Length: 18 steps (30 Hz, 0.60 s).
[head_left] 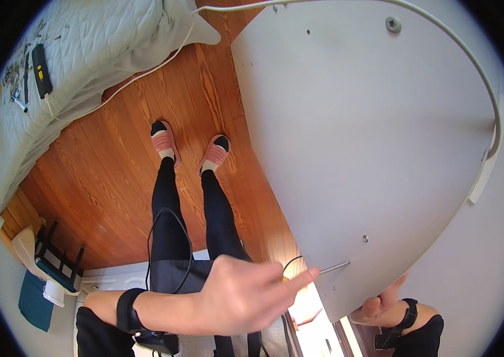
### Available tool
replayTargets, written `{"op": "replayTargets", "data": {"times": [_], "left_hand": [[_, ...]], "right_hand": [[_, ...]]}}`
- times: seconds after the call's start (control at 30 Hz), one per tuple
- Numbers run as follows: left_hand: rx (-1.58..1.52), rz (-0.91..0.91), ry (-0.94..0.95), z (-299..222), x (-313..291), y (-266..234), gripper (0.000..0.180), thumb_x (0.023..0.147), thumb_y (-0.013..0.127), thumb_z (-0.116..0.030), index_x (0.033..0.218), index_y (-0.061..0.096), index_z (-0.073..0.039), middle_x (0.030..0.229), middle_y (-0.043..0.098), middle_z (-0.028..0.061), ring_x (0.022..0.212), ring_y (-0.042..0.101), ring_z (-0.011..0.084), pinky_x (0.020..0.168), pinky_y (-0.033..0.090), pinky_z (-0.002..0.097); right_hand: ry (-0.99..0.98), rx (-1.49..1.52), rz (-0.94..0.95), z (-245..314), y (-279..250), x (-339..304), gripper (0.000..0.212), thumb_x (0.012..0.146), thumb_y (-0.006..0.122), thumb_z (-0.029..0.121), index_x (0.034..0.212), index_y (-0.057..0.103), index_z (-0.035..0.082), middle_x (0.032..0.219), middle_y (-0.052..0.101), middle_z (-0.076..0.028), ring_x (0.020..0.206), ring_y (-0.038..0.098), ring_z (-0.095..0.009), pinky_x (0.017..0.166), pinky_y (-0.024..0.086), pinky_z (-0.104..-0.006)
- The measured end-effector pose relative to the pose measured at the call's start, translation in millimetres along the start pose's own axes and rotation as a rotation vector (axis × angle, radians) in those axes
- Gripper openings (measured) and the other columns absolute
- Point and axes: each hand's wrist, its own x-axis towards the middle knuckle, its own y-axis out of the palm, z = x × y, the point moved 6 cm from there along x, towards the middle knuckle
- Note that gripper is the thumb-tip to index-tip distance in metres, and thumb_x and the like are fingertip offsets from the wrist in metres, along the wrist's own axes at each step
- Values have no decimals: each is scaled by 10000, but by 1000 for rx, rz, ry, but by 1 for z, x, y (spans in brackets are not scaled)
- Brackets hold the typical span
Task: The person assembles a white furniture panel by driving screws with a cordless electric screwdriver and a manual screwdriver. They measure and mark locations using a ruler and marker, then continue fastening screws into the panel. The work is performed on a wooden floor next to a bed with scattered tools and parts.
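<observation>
A screwdriver (pixel 335 268) is gripped in my left hand (pixel 249 294), its thin metal shaft sticking out past my fingers and a bit of yellow handle showing. The tip lies against or just over the face of a large white panel (pixel 359 149); I cannot tell which. Just above the tip, a small round metal fitting (pixel 365 238) sits in the panel. A larger screw-like fitting (pixel 393 24) is at the panel's far end. My right hand (pixel 380 303) is closed around the panel's near lower edge, thumb on the face, with the other fingers partly hidden behind.
At the far left stands a bed (pixel 103 47) with a white quilt, holding a black and yellow device (pixel 41 71) and several small metal pieces. A white cord (pixel 139 76) runs from there over the panel's far edge. A chair (pixel 55 262) stands lower left on the wooden floor (pixel 109 184).
</observation>
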Motion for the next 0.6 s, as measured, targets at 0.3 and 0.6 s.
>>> {"op": "replayTargets", "data": {"times": [0.3,0.6], "left_hand": [[-656,127,-732,27,-1,9,251,912,647,-69,1153,719,-65,620,554,-14,483,437,41,446,334,208],[685,51,427,-35,-9,6,375,711,686,-40,1071,711,63,611,446,-4,488,426,77,413,347,203]], "right_hand": [[-18,-110,109,-8,-8,-15,422,976,485,371,875,664,1,1239,444,-168,1140,422,-308,947,343,-431],[124,-68,226,-15,-15,-18,458,971,440,393,831,663,19,1116,582,-160,1022,517,-323,931,351,-451]]}}
